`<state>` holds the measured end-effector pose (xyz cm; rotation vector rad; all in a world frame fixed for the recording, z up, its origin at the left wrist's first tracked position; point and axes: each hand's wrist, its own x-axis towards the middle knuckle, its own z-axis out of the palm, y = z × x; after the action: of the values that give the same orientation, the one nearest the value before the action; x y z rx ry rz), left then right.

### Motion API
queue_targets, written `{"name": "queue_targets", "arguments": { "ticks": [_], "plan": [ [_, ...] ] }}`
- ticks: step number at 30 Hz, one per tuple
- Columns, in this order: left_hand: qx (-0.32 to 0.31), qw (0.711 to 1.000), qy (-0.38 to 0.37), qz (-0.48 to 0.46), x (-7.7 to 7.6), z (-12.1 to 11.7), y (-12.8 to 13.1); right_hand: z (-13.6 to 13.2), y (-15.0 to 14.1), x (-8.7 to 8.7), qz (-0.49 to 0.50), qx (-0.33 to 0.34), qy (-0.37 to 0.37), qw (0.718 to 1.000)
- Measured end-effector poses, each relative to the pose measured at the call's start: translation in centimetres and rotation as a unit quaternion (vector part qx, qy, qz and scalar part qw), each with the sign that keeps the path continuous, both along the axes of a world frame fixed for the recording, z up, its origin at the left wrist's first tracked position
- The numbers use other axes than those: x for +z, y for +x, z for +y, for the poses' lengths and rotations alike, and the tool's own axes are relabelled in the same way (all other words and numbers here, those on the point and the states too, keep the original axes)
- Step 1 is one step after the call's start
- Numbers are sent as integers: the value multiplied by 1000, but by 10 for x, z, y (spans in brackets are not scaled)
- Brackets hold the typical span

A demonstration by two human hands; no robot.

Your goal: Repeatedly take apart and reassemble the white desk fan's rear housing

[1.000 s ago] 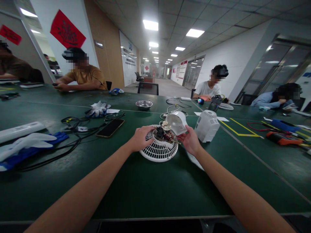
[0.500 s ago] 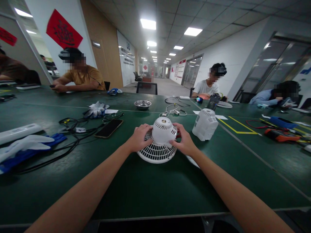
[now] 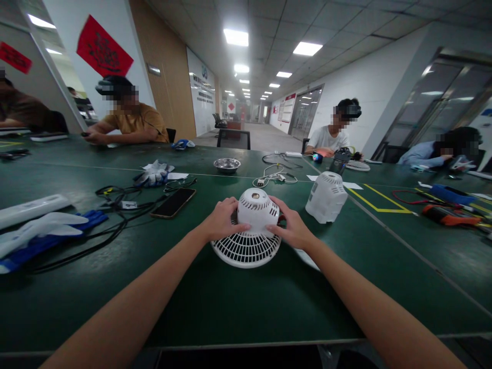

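1. The left hand is closed around the left side of the white motor cover, with the thumb lying along its lower edge.
2. The right hand clasps the right side of the same cover, its fingers wrapped around the rounded wall.
3. The motor cover sits on top of the white fan grille, which lies flat on the green table, near the middle and straight in front of the person.
4. The cover has rows of small slots and a round hole on its top.
5. To the right of the hands, a second white housing stands on the table, apart from the grille.
6. To the left lies a black phone, beside a bundle of black cables.
7. Further left are blue and white gloves and a white power strip.
8. Behind the cover, a small metal bowl rests on the table, and a white cable lies near it.
9. Other persons sit at the far side of the table, well apart from the hands.
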<state>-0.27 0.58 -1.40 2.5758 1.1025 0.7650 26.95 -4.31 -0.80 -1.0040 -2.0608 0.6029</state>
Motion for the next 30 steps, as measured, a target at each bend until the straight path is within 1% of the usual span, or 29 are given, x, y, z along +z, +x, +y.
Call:
{"name": "queue_targets", "arguments": {
  "ticks": [8,11,16,21,26,30],
  "plan": [
    [-3,1000,3,5,0,-1,1,3,-3,-6,-4,-7,2,1000],
    [5,1000,-2,6,2,-4,2,5,-4,-8,2,-17,9,1000],
    [14,1000,-7,-4,5,-6,2,6,-5,-9,5,-8,28,1000],
    [2,1000,-9,-12,2,-3,0,5,-5,-5,-26,-46,49,997],
    [-7,1000,6,-16,-2,-1,-1,4,-6,-5,-34,-54,60,996],
    [-20,1000,5,-13,-1,-1,-2,4,-6,-7,-12,-57,51,997]
  ]
}}
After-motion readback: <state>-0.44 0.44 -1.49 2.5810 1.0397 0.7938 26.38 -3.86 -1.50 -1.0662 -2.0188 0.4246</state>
